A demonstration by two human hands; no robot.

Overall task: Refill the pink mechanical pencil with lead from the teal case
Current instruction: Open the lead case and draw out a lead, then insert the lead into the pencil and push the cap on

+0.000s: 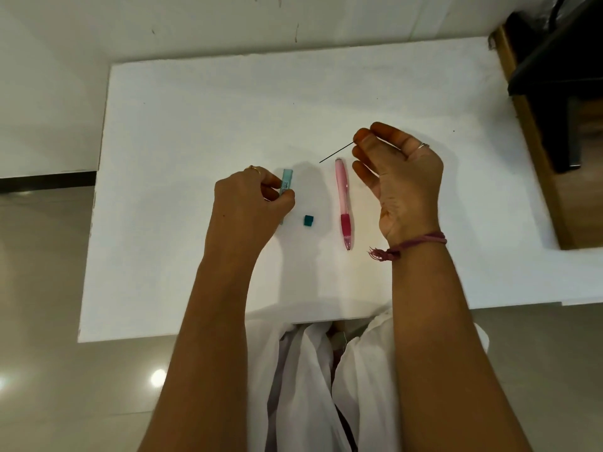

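Observation:
The pink mechanical pencil (pixel 343 200) lies lengthwise on the white table (pixel 195 125), tip toward me, untouched. My left hand (pixel 248 207) grips the pale teal lead case (pixel 286 182) just left of the pencil, its far end sticking out above my fingers. The case's small dark teal cap (pixel 308 220) sits loose on the table between case and pencil. My right hand (pixel 398 177) is raised above the pencil's far end, thumb and forefinger pinching one thin dark lead (pixel 336 152) that slants down to the left.
A wooden stand with a dark object (pixel 554 76) is at the table's right edge. My white clothing (pixel 310 370) hangs at the near edge. Pale floor surrounds the table on the left.

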